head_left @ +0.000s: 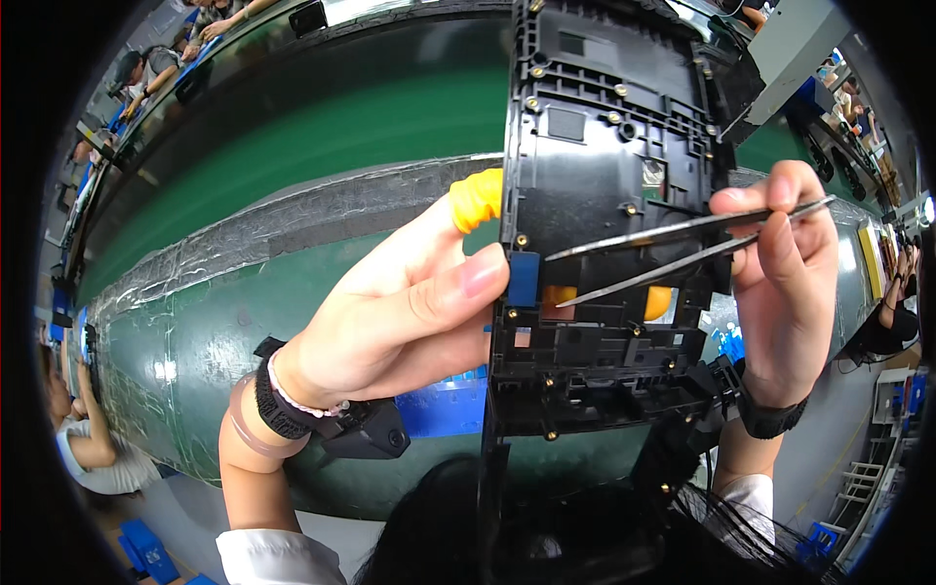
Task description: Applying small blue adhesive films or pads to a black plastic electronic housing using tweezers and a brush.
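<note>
A black plastic housing (595, 185) with ribs, cut-outs and several brass-coloured screw inserts is held up in front of me. My left hand (390, 312) grips its left edge, the thumb lying beside a small blue rectangular piece (524, 280) on the housing. One left finger wears a yellow finger cot (476, 200), and more yellow shows through openings in the housing. Between the thumb and fingers of my right hand (795, 283) is a pair of metal tweezers (663, 234). Their tips are apart, over the lower left of the housing, with nothing visible between them. I cannot tell whether they touch it.
Below my left hand lies a blue mat or tray (444, 405) on the green work surface (244, 292). A grey taped strip (322, 200) borders a green belt (390, 122) beyond. Other people work at the left and right, and a grey metal post (795, 58) rises at the upper right.
</note>
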The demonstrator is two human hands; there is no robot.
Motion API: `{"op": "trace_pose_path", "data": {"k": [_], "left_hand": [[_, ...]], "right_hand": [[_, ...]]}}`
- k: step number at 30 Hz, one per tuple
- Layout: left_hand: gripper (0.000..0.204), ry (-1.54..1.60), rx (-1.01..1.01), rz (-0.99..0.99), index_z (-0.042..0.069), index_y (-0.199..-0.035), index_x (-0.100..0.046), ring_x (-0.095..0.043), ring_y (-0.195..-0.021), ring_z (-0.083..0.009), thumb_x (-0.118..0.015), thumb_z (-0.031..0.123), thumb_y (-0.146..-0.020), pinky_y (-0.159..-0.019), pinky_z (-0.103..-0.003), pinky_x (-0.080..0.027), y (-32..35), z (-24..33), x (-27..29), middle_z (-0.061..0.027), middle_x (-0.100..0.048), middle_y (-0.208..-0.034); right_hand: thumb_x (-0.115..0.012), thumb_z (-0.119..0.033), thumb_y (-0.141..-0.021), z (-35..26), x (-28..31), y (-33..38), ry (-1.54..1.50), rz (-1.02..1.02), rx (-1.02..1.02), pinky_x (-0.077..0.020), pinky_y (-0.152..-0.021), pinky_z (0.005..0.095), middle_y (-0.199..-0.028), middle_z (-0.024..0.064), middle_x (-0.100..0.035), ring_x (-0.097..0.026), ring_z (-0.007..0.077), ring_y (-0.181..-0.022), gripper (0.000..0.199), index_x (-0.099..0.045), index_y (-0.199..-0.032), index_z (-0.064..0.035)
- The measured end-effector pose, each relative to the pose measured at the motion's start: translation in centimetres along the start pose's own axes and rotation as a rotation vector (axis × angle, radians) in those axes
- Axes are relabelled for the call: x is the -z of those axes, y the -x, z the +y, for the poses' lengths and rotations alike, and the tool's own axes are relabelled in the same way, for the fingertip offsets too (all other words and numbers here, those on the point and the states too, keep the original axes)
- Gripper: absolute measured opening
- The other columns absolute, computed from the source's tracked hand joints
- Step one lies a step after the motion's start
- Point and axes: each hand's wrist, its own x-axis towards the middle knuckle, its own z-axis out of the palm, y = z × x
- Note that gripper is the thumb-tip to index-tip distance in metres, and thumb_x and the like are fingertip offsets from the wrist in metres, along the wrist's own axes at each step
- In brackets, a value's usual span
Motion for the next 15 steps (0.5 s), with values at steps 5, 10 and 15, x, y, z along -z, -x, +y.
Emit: {"op": "trace_pose_path", "data": {"k": [5, 10, 15], "left_hand": [[0.053, -0.060, -0.040, 0.040, 0.000, -0.106, -0.025, -0.043, -0.091, -0.0222, -0.051, 0.026, -0.068, -0.066, -0.029, -0.042, 0.2, 0.2, 0.5, -0.0119, -0.038, -0.102], [0.058, -0.255, -0.306, 0.166, 0.002, -0.105, -0.028, -0.035, -0.098, -0.0227, -0.062, 0.015, -0.059, -0.065, -0.032, -0.043, -0.1, -0.7, 0.2, -0.0109, -0.036, -0.103], [0.061, -0.178, -0.263, 0.254, 0.001, -0.109, -0.019, -0.034, -0.098, -0.0204, -0.054, -0.008, -0.059, -0.081, -0.033, -0.031, 0.6, -0.5, 0.3, -0.0123, -0.032, -0.106]], "right_hand": [[-0.039, -0.015, -0.076, 0.1, 0.2, 0.2, 0.056, 0.111, 0.250, -0.0400, -0.070, 0.0307, -0.084, 0.0133, -0.048, -0.046, 0.0287, -0.084, 0.023, -0.033, -0.093, -0.0010], [-0.043, -0.007, -0.071, -2.4, -1.9, 3.2, 0.532, 0.011, 0.471, -0.0465, -0.052, 0.0311, -0.075, 0.0139, -0.042, -0.050, 0.0257, -0.068, 0.015, -0.030, -0.076, -0.0061], [-0.048, -0.010, -0.071, -0.2, -2.4, 4.3, 0.456, -0.012, 0.614, -0.0477, -0.047, 0.0254, -0.076, 0.0143, -0.043, -0.051, 0.0252, -0.065, 0.019, -0.029, -0.075, -0.0090]]}}
